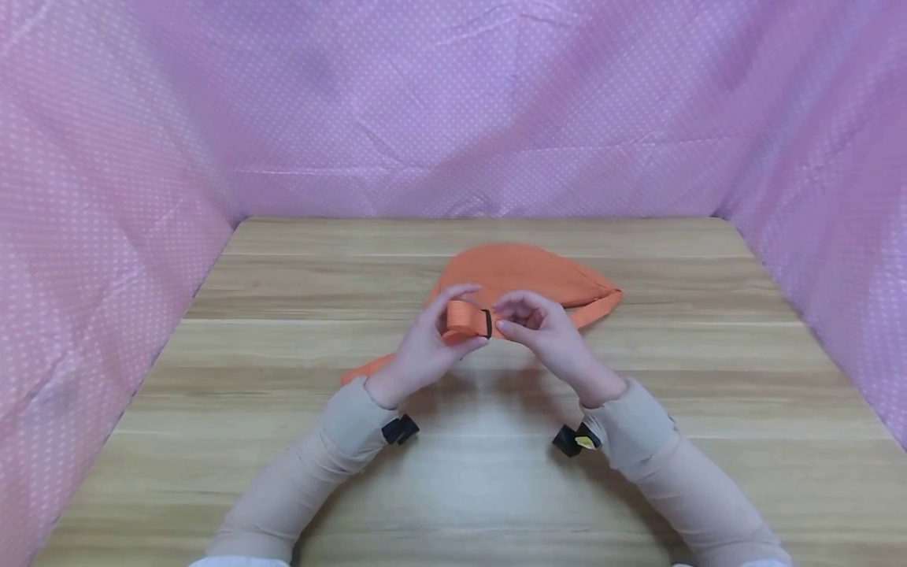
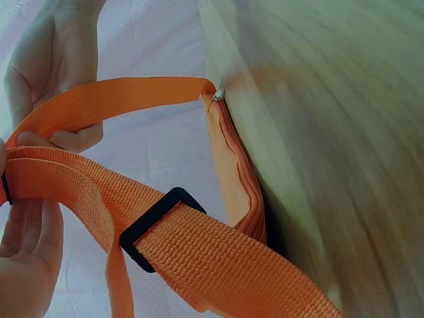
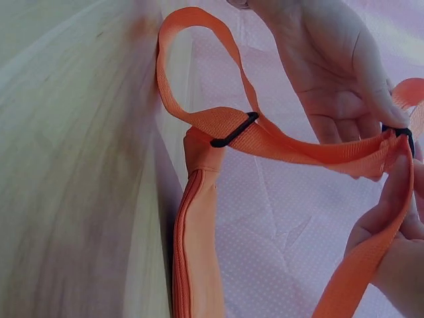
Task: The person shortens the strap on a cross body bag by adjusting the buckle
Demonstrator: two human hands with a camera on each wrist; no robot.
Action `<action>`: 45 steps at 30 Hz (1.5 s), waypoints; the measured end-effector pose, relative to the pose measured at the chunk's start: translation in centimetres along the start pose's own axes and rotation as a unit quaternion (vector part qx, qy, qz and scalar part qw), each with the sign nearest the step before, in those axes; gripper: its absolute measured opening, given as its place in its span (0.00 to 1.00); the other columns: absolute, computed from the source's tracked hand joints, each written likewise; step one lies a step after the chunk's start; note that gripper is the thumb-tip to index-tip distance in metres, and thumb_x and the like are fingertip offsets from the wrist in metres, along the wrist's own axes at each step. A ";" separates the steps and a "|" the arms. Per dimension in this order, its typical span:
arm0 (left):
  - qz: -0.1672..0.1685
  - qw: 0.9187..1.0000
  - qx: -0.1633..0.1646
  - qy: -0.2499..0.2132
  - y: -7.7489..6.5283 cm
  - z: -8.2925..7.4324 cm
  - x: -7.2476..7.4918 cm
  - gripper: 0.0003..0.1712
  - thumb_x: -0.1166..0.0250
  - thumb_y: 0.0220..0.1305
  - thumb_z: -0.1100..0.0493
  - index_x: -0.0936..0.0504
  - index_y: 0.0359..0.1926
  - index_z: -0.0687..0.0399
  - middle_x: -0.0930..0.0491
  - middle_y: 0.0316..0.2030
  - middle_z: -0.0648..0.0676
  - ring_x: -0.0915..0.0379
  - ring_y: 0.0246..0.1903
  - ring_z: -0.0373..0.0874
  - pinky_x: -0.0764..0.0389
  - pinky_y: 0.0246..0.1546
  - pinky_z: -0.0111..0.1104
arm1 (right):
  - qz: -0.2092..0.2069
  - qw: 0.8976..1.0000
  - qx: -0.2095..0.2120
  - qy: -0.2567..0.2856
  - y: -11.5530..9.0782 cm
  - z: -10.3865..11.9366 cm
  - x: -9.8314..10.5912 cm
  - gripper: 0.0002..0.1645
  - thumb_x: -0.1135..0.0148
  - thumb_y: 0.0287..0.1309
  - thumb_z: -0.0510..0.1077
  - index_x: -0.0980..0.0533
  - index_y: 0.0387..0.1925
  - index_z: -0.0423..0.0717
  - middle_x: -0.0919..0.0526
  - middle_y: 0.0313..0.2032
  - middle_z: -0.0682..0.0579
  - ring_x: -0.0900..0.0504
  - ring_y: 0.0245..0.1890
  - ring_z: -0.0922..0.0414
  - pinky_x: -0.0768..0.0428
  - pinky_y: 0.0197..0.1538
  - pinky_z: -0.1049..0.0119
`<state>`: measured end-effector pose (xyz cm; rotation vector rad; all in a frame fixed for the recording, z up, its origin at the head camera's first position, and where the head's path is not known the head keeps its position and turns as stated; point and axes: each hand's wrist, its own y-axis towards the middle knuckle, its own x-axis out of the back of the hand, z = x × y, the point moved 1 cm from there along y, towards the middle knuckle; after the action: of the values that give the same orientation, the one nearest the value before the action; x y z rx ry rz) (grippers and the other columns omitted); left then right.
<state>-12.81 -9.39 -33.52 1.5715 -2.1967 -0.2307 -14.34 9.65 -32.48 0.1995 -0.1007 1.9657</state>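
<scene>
Between the left hand [image 1: 425,342] and right hand [image 1: 549,335], the strap [image 1: 462,316] is orange, its buckle [image 1: 488,324] black. Beyond the hands, the bag [image 1: 517,272] is orange too. The table [image 1: 482,472] below them has light-brown wood grain; the cloth [image 1: 482,94] farther off is pink-lilac, white-dotted. Sleeves [image 1: 357,417] behind the hands are beige.

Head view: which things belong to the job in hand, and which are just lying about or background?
In the job:
orange strap, held by the left hand and right hand
black buckle, on the strap
orange bag, joined to the strap

Background:
wooden table, under the bag
pink dotted cloth, around the table
</scene>
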 end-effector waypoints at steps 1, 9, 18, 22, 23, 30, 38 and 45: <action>-0.004 1.000 -0.003 0.001 0.0 0.0 0.0 0.38 0.31 0.51 0.73 0.36 0.63 0.59 0.26 0.46 0.61 0.24 0.42 0.49 0.21 0.45 0.33 | -0.001 1.000 0.001 0.002 0.1 0.0 -0.1 0.17 0.40 0.60 0.36 0.27 0.51 0.36 0.20 0.38 0.58 0.22 0.37 0.60 0.22 0.42 0.72; -0.004 0.997 -0.052 0.054 0.3 -0.3 0.0 0.45 0.30 0.48 0.75 0.40 0.66 0.60 0.24 0.42 0.61 0.24 0.43 0.50 0.22 0.50 0.38 | 0.006 1.000 0.004 0.014 0.2 0.1 -0.3 0.21 0.37 0.58 0.38 0.25 0.53 0.39 0.19 0.37 0.57 0.22 0.35 0.59 0.22 0.40 0.69; 0.019 0.997 0.002 0.073 0.0 -0.2 0.4 0.42 0.28 0.50 0.69 0.38 0.65 0.57 0.25 0.45 0.58 0.24 0.47 0.51 0.24 0.54 0.41 | 0.024 0.999 -0.009 0.025 0.1 0.1 -0.4 0.19 0.38 0.59 0.37 0.24 0.52 0.36 0.18 0.39 0.61 0.21 0.37 0.61 0.23 0.42 0.70; 0.020 0.996 0.021 0.080 -0.3 0.0 1.1 0.36 0.29 0.52 0.67 0.34 0.62 0.58 0.25 0.48 0.58 0.27 0.51 0.49 0.26 0.56 0.41 | 0.002 0.999 -0.018 0.031 0.1 -0.1 -0.1 0.19 0.40 0.60 0.37 0.25 0.52 0.36 0.18 0.37 0.63 0.22 0.37 0.63 0.23 0.41 0.71; 0.021 0.996 0.024 0.087 -0.4 0.1 1.3 0.34 0.30 0.53 0.66 0.33 0.61 0.59 0.25 0.49 0.58 0.28 0.51 0.48 0.26 0.56 0.41 | 0.000 0.999 -0.018 0.036 0.1 -0.1 0.0 0.19 0.40 0.60 0.36 0.26 0.53 0.35 0.19 0.37 0.63 0.22 0.37 0.64 0.23 0.42 0.72; 0.045 0.990 0.043 0.128 -0.8 0.4 2.2 0.27 0.32 0.58 0.63 0.30 0.58 0.60 0.25 0.51 0.59 0.27 0.52 0.48 0.25 0.54 0.41 | 0.000 0.997 -0.030 0.065 0.3 -0.1 0.4 0.19 0.47 0.62 0.32 0.30 0.54 0.30 0.20 0.36 0.66 0.23 0.37 0.67 0.24 0.45 0.74; 0.060 0.983 0.100 0.143 -1.2 1.0 2.7 0.23 0.35 0.61 0.62 0.28 0.57 0.57 0.24 0.49 0.54 0.27 0.48 0.45 0.26 0.50 0.39 | 0.014 0.988 -0.031 0.150 0.3 0.3 0.2 0.18 0.51 0.62 0.29 0.24 0.45 0.52 0.22 0.36 0.62 0.25 0.38 0.65 0.25 0.48 0.74; 0.015 0.986 0.106 0.129 -1.1 1.5 3.0 0.16 0.38 0.62 0.67 0.23 0.51 0.62 0.22 0.36 0.55 0.27 0.38 0.45 0.24 0.38 0.34 | 0.018 0.975 -0.030 0.218 0.6 0.4 0.1 0.23 0.55 0.62 0.27 0.23 0.40 0.57 0.22 0.35 0.60 0.25 0.38 0.66 0.25 0.47 0.75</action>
<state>-13.30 -12.69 -34.56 1.5755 -2.0917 0.2122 -14.92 9.39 -32.08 -0.2761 0.1233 1.9959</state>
